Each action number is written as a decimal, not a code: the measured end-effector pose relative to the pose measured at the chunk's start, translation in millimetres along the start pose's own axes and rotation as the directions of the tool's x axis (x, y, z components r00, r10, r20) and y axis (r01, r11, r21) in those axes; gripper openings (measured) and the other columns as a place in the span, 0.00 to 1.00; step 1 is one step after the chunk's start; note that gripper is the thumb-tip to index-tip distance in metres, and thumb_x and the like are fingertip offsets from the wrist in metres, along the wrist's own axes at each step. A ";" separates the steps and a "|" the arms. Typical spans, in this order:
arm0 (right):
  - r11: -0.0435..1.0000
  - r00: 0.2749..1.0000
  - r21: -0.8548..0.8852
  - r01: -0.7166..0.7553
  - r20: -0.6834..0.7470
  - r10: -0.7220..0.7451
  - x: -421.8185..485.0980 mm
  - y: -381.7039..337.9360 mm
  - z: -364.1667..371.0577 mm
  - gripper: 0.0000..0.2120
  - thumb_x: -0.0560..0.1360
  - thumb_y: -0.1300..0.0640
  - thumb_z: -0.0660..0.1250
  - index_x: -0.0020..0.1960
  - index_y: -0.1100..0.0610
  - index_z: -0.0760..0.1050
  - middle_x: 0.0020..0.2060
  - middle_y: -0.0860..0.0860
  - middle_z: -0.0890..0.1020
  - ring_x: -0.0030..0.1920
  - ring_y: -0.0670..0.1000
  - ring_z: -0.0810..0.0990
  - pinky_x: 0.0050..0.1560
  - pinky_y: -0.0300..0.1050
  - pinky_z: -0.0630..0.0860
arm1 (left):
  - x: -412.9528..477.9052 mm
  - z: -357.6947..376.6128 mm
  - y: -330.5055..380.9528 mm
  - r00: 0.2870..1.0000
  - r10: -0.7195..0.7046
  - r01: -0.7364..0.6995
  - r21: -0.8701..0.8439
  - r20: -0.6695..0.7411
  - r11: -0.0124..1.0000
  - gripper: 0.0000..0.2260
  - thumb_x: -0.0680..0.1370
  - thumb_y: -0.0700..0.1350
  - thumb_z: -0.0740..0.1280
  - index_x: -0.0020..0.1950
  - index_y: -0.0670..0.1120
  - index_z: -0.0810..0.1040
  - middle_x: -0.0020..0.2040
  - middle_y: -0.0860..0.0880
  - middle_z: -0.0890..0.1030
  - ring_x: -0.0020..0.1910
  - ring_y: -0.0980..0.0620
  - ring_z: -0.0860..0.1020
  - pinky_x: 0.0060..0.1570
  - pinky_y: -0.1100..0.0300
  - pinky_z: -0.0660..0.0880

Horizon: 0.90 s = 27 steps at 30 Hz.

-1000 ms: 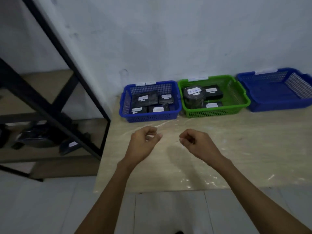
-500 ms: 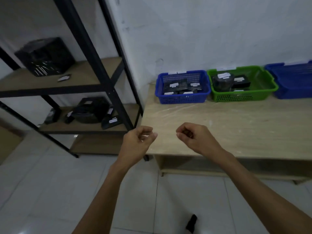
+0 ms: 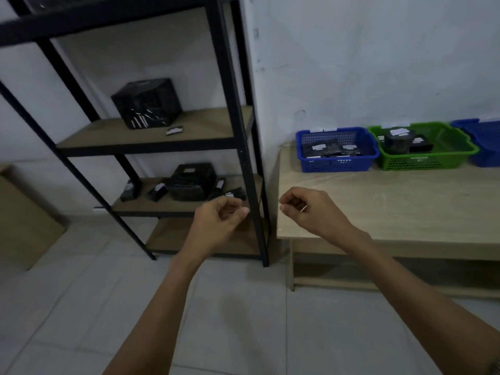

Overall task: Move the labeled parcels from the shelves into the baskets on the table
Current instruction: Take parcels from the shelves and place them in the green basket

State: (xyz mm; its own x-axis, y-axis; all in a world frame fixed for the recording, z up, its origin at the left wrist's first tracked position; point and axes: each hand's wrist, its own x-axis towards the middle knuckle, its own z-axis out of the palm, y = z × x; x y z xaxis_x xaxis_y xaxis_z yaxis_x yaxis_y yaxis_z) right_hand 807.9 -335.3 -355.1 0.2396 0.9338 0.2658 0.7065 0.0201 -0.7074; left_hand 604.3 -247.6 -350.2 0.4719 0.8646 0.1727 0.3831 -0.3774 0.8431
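Step in hand: fetching the next parcel, judged from both hands being empty and raised between shelving and table.

Left hand: fingers loosely curled, grasping nothing; held in front of the lower shelf, near its right front corner, touching nothing.

Right hand: fingers loosely curled, apparently empty; held over the left edge of the tabletop.

Parcels not yet moved, lower shelf: large black wrapped parcel at mid-shelf; small labeled parcels at its left and further left; one leaning at its right; one flat by the right front corner, just behind the left hand.

Parcels not yet moved, middle shelf: large black box parcel toward the back; small flat parcel just beside it, nearer the front edge.

Parcels already placed: several in the blue basket at the tabletop's far left corner; several in the green basket touching its right side. Second blue basket further along the far edge, contents hidden.

Next move, as judged: reach the left hand down and forward past the black upright to the nearest flat parcel, close the fingers on it, read its label, and choose the matching basket. Label text is too small to read.
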 end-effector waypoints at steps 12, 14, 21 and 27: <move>0.998 0.997 -0.058 0.024 0.079 -0.019 60.2 -119.5 103.8 0.05 0.75 0.52 0.67 0.50 0.50 0.78 0.40 0.42 0.78 0.42 0.41 0.77 0.43 0.34 0.74 | 5.8 -153.1 -70.3 0.999 -0.024 0.026 0.081 -0.023 0.996 0.10 0.74 0.49 0.71 0.54 0.47 0.81 0.46 0.53 0.83 0.46 0.59 0.80 0.44 0.69 0.75; 0.997 0.996 -0.067 0.045 0.082 -0.040 78.2 -121.1 109.1 0.05 0.75 0.51 0.67 0.50 0.49 0.77 0.39 0.40 0.77 0.41 0.39 0.76 0.41 0.30 0.72 | 21.4 -160.2 -74.9 0.999 -0.019 0.022 0.075 -0.044 0.997 0.10 0.75 0.50 0.71 0.54 0.48 0.80 0.46 0.54 0.82 0.46 0.59 0.80 0.44 0.69 0.75; 0.996 0.988 -0.049 0.069 0.144 -0.062 157.4 -95.3 127.3 0.04 0.75 0.52 0.67 0.49 0.47 0.76 0.41 0.41 0.77 0.43 0.39 0.76 0.43 0.32 0.74 | 83.4 -151.2 -111.5 0.995 -0.098 0.099 0.093 -0.010 0.991 0.08 0.75 0.49 0.71 0.52 0.50 0.79 0.46 0.55 0.81 0.46 0.61 0.79 0.40 0.72 0.73; 0.996 0.983 -0.008 0.088 0.162 -0.085 234.4 -74.5 144.8 0.06 0.75 0.52 0.67 0.51 0.47 0.76 0.43 0.41 0.78 0.45 0.38 0.77 0.46 0.34 0.76 | 154.1 -153.1 -144.8 0.988 -0.146 0.150 0.079 -0.059 0.985 0.10 0.75 0.49 0.71 0.55 0.48 0.79 0.47 0.55 0.81 0.45 0.61 0.79 0.41 0.72 0.73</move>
State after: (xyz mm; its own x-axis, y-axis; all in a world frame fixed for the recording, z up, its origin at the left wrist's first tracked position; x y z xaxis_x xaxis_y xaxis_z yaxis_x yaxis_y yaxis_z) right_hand 714.9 -66.2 -335.0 0.0671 0.9742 0.2154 0.7303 0.0992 -0.6759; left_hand 500.0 -8.9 -367.7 0.3632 0.9284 0.0780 0.5114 -0.2686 0.8163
